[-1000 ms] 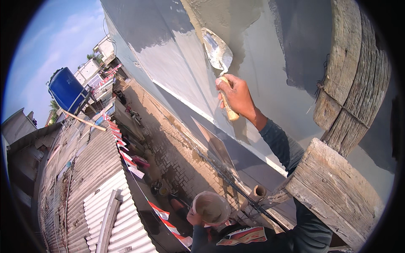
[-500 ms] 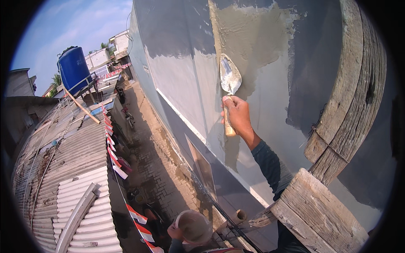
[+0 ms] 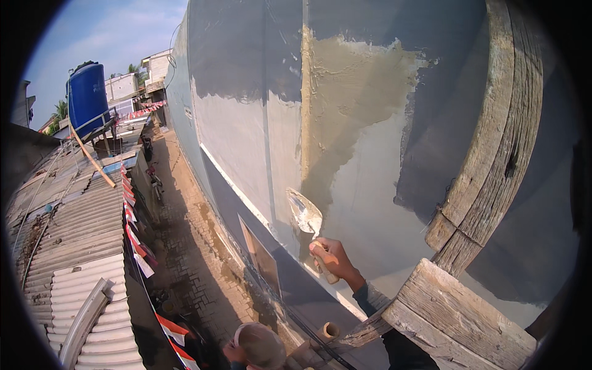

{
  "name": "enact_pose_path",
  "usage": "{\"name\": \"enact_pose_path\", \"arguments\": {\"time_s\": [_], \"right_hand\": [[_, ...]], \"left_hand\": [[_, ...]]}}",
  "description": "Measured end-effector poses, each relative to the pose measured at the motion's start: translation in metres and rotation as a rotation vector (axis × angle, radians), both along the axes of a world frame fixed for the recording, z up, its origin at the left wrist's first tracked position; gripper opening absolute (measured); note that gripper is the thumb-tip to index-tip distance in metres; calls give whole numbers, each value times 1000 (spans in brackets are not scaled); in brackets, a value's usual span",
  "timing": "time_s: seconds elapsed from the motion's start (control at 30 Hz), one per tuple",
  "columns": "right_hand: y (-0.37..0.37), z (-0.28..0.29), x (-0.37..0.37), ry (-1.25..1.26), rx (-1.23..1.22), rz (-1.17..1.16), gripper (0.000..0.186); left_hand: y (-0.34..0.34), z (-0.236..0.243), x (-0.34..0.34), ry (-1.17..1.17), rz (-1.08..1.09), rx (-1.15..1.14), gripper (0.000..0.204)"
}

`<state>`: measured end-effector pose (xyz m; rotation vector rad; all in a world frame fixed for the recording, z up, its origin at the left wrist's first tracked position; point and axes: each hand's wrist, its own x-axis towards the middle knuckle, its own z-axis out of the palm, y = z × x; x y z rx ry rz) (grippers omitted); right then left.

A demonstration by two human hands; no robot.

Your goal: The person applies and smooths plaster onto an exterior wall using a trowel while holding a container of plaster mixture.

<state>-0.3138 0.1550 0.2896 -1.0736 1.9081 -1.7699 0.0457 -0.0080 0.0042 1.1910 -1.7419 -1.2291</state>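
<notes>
My right hand (image 3: pixel 333 261) grips the wooden handle of a pointed trowel (image 3: pixel 304 210), whose pale-smeared blade lies at the wall below a strip of wet plaster (image 3: pixel 305 105). A broad patch of beige-grey plaster (image 3: pixel 354 86) spreads to the right of that strip on the grey wall (image 3: pixel 232 135). At the lower edge my left hand (image 3: pixel 236 350) holds the rim of a small bucket (image 3: pixel 262 339); its contents are too dim to make out.
Weathered timbers (image 3: pixel 456 302) tied with wire stand close on the right. A pipe (image 3: pixel 330 330) and black cable run below. Far down lies a paved alley (image 3: pixel 191 246), beside corrugated roofs (image 3: pixel 74 222), red-and-white bunting (image 3: pixel 132 222) and a blue water tank (image 3: pixel 89 98).
My right hand and the trowel have moved down the wall, below the plaster patch. The bucket sits lower in view, and the view has turned to show more of the wall's upper part.
</notes>
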Motion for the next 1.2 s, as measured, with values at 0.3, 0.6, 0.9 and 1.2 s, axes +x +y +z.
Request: {"name": "enact_pose_path", "arguments": {"time_s": [0.3,0.6,0.9,1.2], "right_hand": [[115,48,3,-4,568,204,22],[189,34,59,-39,706,-43,22],[231,37,172,-257,803,-330,26],[166,92,135,-95,406,-676,40]], "left_hand": [[-9,-25,-25,126,12,132,31],[-18,-25,-57,35,-71,237,23],[-43,-79,-63,-112,-60,89,23],[-61,-63,-63,-238,-155,49,13]]}}
